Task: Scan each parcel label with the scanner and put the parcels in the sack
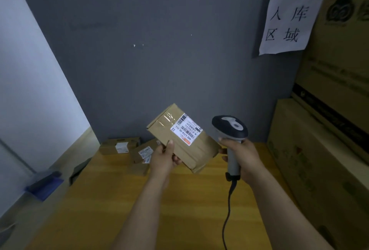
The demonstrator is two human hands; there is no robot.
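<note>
Fingers of left hand (165,158) clamp parcel (182,138); right hand (242,157) grips scanner (230,130).

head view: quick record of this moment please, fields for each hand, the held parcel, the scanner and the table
left hand: holds the parcel by its lower left edge, thumb on top
parcel: brown, taped, raised above the table; white label faces the camera
right hand: grips the scanner handle
scanner: head up, beside the parcel's right edge; cable hangs down
table: wooden; more labelled parcels at its far left
sack: not identifiable
</note>
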